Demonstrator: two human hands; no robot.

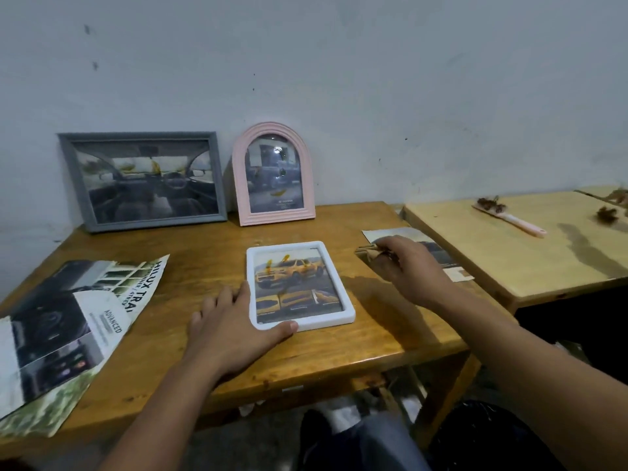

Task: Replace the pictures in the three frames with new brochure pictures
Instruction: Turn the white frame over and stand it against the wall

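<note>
Head view of a wooden table (210,263) set against a pale wall. A white rounded-rectangle picture frame (300,286) is shown lying flat, face up, near the table's front edge; a picture of a yellow pickup truck is seen behind its glazing. The left hand (234,322) is laid against the frame's near-left corner, the fingers spread along the left rail and the thumb pressed along the bottom rail, so that the frame is steadied rather than lifted. The right hand (406,266) is curled over a loose printed picture (431,251) lying at the table's right edge, and a small tan, strip-like piece is pinched at its fingertips; what that piece is cannot be told.

A grey landscape frame (142,180) and a pink arched frame (273,175) are stood upright against the wall, each already holding a vehicle picture. A car brochure (71,328) is spread on the left of the table. On the lighter table (509,253) to the right, a pink-handled brush (509,217) is seen.

The white frame is judged light and stiff, with a smooth, possibly slippery moulding and a breakable front pane; it is best taken by opposite rails, clear of the glazing. The loose picture is judged thin, limp and easily creased, and is best lifted by an edge or corner.
</note>
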